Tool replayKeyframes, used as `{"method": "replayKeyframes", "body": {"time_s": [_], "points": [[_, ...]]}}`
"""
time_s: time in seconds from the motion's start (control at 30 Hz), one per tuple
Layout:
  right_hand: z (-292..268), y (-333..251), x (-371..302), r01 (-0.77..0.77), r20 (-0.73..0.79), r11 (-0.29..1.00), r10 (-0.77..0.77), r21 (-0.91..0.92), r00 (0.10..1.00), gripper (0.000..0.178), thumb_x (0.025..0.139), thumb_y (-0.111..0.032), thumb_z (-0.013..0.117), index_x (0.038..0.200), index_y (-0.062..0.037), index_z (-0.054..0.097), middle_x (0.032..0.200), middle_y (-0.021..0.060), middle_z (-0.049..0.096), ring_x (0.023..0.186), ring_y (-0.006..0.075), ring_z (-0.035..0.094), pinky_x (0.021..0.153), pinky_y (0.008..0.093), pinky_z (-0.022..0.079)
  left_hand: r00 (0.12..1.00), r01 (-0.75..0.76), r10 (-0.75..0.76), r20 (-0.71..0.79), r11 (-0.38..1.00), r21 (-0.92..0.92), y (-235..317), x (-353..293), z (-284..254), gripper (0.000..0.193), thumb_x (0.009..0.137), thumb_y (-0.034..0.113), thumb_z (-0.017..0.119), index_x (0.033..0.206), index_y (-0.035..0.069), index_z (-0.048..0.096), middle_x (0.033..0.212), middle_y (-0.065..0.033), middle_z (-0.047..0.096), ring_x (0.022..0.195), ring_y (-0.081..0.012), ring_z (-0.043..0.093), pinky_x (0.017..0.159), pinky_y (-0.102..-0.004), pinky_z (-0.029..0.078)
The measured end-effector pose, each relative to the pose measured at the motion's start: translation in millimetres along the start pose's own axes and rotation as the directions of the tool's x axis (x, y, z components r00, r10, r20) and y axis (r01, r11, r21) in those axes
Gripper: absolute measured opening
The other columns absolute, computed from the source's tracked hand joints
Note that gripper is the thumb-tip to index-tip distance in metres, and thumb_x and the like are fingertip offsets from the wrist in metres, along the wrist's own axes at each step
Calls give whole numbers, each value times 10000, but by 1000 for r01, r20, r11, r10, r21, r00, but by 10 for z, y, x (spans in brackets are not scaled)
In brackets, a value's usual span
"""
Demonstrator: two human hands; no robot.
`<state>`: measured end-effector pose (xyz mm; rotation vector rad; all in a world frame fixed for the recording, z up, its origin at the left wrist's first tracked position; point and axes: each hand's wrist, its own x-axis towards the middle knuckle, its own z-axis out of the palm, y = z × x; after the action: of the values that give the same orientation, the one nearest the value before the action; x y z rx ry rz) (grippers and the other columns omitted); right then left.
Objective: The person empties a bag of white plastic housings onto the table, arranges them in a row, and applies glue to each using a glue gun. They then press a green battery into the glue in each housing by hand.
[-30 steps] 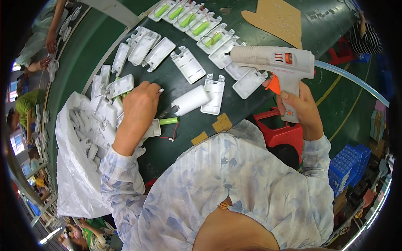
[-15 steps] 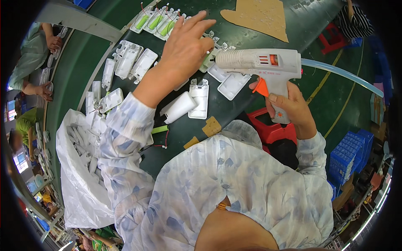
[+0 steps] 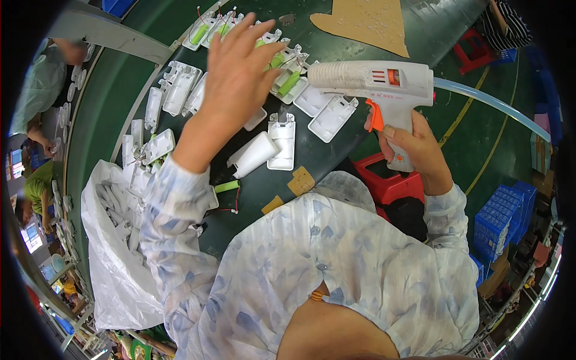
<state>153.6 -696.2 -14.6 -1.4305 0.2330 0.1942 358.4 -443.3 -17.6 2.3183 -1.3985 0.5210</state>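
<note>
My right hand (image 3: 414, 147) is wrapped round the handle of a white hot glue gun (image 3: 375, 84) with an orange trigger, its nozzle pointing left. A long clear glue stick (image 3: 495, 102) sticks out of the gun's back. Over the dark table my left hand (image 3: 240, 69) is raised with its fingers spread, holding nothing. Beneath and beyond it stands a row of white plastic housings (image 3: 198, 36) with green battery cells (image 3: 289, 83) and thin red wires; the hand hides part of that row. White housing halves without cells (image 3: 333, 118) lie just below the nozzle.
At the left hangs a white sack (image 3: 111, 252) full of small white parts. A cardboard sheet (image 3: 366, 24) lies at the far side. Nearer me are a loose green cell (image 3: 227, 186) and brown scraps (image 3: 301, 181). A red stool (image 3: 384, 183) stands at the right; co-workers sit leftward.
My left hand has moved left, uncovering more of the housings with green cells near the nozzle. The glue gun has stayed nearly in place, tilting slightly.
</note>
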Motion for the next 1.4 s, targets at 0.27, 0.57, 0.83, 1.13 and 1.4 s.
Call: {"method": "replayKeyframes", "body": {"time_s": [0.27,0.57,0.83,1.13,1.4], "points": [[29,46,137,-58,-57,994,53,-90,997,400,861,-204,596,1180,35,563,990,107,650,541,104,522,525,251,420,933,302,-219,286,908,-289,149,-710,-602,151,801,69,729,934,20,678,977,-139,665,939,-344,625,812,-406,499],[50,1,28,-79,-74,994,74,-69,995,328,886,-184,599,1140,21,571,941,83,629,542,104,533,508,258,418,829,386,-302,471,918,-91,479,-1103,-707,428,712,89,800,1094,11,625,1049,-157,610,964,-341,601,820,-418,491],[36,-13,18,-48,-36,996,46,-79,998,371,890,-183,601,1182,41,552,967,102,645,562,120,551,519,264,449,766,518,-408,496,849,-101,331,-1143,-634,374,723,80,763,1071,10,644,981,-138,609,911,-343,610,795,-426,504],[15,43,34,18,-17,1000,-18,0,1000,493,873,-204,625,1266,71,508,1089,171,680,598,143,581,533,278,480,872,411,-380,308,911,-42,413,-1201,-568,260,730,86,773,955,44,651,839,-120,591,777,-320,620,678,-431,506],[4,94,10,5,-37,1000,-4,14,999,492,870,-210,636,1254,71,510,1053,171,685,601,145,574,548,283,483,949,182,-226,218,961,206,363,-1213,-514,180,699,64,684,876,85,657,850,-51,579,851,-240,571,721,-382,452]]}}
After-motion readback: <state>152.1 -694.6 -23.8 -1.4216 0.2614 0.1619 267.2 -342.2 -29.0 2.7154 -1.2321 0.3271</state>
